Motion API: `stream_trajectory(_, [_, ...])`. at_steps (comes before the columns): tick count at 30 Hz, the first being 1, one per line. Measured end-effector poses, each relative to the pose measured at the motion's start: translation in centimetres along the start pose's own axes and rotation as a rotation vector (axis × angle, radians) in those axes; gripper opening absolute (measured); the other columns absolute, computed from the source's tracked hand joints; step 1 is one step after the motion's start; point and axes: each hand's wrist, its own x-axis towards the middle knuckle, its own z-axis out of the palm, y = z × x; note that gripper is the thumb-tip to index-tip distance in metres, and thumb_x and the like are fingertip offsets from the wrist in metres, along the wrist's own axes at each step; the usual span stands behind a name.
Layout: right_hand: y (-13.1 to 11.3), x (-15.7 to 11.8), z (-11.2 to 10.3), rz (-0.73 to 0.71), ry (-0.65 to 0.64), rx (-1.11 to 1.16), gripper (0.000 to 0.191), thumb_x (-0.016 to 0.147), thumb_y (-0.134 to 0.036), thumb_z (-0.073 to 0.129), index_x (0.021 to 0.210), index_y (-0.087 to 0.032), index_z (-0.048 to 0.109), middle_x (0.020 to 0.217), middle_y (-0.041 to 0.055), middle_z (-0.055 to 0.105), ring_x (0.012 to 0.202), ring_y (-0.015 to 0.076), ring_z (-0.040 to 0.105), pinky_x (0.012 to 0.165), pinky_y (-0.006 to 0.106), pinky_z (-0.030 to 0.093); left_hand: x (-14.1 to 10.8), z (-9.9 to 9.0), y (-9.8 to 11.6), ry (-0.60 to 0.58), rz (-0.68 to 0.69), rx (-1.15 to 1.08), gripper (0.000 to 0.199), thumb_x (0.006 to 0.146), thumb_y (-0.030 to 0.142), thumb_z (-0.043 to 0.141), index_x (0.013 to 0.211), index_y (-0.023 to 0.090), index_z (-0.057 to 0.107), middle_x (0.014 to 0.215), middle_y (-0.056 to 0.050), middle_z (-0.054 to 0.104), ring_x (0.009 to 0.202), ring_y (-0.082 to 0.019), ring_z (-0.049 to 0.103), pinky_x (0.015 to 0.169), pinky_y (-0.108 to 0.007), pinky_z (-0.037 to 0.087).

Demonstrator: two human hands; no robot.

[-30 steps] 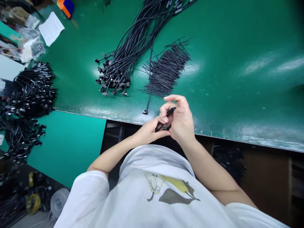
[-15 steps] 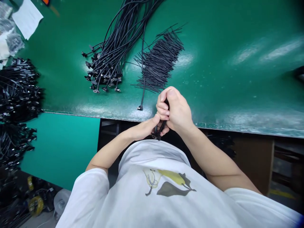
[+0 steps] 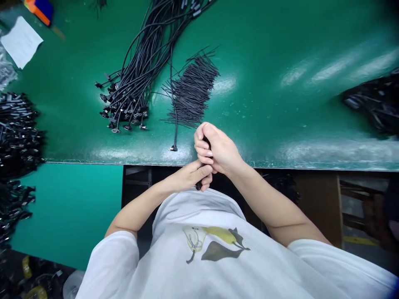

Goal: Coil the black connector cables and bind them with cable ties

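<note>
- Black plastic piece [image 3: 198,185] gripped between both hands, just off the edge of the glossy green workbench [image 3: 268,108]
- Clenched around it: right hand [image 3: 218,149] above, left hand [image 3: 188,176] curled below
- Thin black cable [image 3: 175,124] lying near them, beside short black cable ties [image 3: 190,93]

Bench mat [image 3: 249,41] glossy dark green, teal panel [image 3: 65,211] below it at lower left. Black cables [image 3: 146,54] and black cable ties [image 3: 190,93] upper middle, black piece [image 3: 198,186] at frame centre. White T-shirt [image 3: 187,265] along the bottom, printed with a yellow pear [image 3: 218,234] and dark grey leaf [image 3: 218,251]. Orange-and-blue object [image 3: 39,11] upper left, white paper [image 3: 21,41] just below it.
</note>
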Motion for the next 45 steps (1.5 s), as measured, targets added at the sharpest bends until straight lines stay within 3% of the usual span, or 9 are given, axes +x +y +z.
stream_trajectory(5, [-0.4,-0.4,-0.3,0.003,0.048,0.033,0.052,0.078,-0.063,0.073,0.081,-0.021,0.043,0.059,-0.0111,0.031,0.042,0.0007,0.018,0.034,0.012,0.016,0.1,0.7,-0.1,0.046,-0.027,-0.214,0.066,0.08,0.08,0.049,0.086,0.015,0.051,0.059,0.007,0.041,0.049,-0.007,0.044,0.051,-0.024,0.034])
stream_trajectory(11, [-0.6,-0.7,0.0,-0.162,0.106,0.012,0.048,0.08,-0.057,0.074,0.076,-0.021,0.042,0.055,-0.0113,0.028,0.041,0.0011,0.016,0.034,0.012,0.015,0.3,1.0,-0.4,0.153,0.02,-0.339,0.057,0.074,0.064,0.074,0.092,0.013,0.056,0.07,0.003,0.047,0.061,-0.009,0.049,0.06,-0.025,0.038])
stream_trajectory(19, [1.9,-1.5,-1.6,0.002,0.027,0.013,0.041,0.087,-0.051,0.066,0.069,-0.02,0.045,0.05,-0.0114,0.023,0.04,0.0017,0.012,0.032,0.012,0.015,-0.8,0.0,-1.7,0.123,-0.076,0.246,0.057,0.091,0.07,0.042,0.081,0.016,0.058,0.067,0.001,0.054,0.068,-0.012,0.05,0.071,-0.029,0.042])
stream_trajectory(24, [2.0,-1.9,-1.2,-0.06,0.034,0.034,0.04,0.09,-0.048,0.062,0.068,-0.02,0.043,0.051,-0.0112,0.022,0.039,0.002,0.012,0.034,0.013,0.016,-0.8,0.6,-2.7,0.113,-0.033,-0.204,0.056,0.081,0.07,0.061,0.087,0.015,0.054,0.07,0.004,0.043,0.061,-0.009,0.047,0.054,-0.026,0.048])
stream_trajectory(27, [1.1,-1.1,-1.9,-0.079,-0.058,-0.196,0.044,0.09,-0.061,0.057,0.075,-0.02,0.05,0.056,-0.0077,0.036,0.04,0.0065,0.036,0.037,0.018,0.032,-1.0,0.5,-2.9,0.166,-0.025,-0.335,0.054,0.075,0.062,0.073,0.091,0.013,0.057,0.068,0.005,0.041,0.053,-0.006,0.038,0.04,-0.02,0.038])
stream_trajectory(30, [-0.6,2.1,-4.4,-0.246,0.0,-0.673,0.051,0.094,-0.068,0.042,0.089,-0.02,0.059,0.079,0.0035,0.059,0.072,0.0164,0.062,0.067,0.031,0.053,-1.6,-0.1,-2.4,0.344,0.01,-0.434,0.05,0.073,0.058,0.077,0.083,0.015,0.054,0.063,0.008,0.037,0.05,-0.004,0.034,0.039,-0.017,0.035])
stream_trajectory(33, [-2.2,6.8,-7.1,-0.422,0.253,-1.311,0.028,0.094,-0.045,0.053,0.089,-0.019,0.062,0.096,0.0091,0.062,0.088,0.0207,0.059,0.085,0.037,0.048,-2.1,-0.7,-1.7,0.505,0.082,-0.495,0.052,0.069,0.058,0.079,0.077,0.017,0.049,0.061,0.009,0.033,0.048,-0.003,0.032,0.041,-0.016,0.032])
stream_trajectory(37, [-2.7,10.6,-8.8,-0.328,0.189,-1.768,0.011,0.089,-0.025,0.055,0.088,-0.017,0.063,0.095,0.0115,0.061,0.082,0.0208,0.054,0.075,0.034,0.041,-2.4,-1.2,-0.8,0.564,0.137,-0.504,0.051,0.069,0.056,0.08,0.077,0.017,0.049,0.06,0.009,0.035,0.048,-0.003,0.032,0.042,-0.016,0.031])
stream_trajectory(45, [-3.0,4.4,-7.9,-0.462,0.265,-1.787,0.009,0.088,-0.023,0.055,0.081,-0.018,0.059,0.081,0.0053,0.057,0.068,0.0154,0.049,0.063,0.029,0.035,-2.3,-1.5,0.2,0.478,0.178,-0.466,0.064,0.079,0.052,0.074,0.127,0.017,0.052,0.064,0.009,0.04,0.048,-0.004,0.033,0.042,-0.016,0.031])
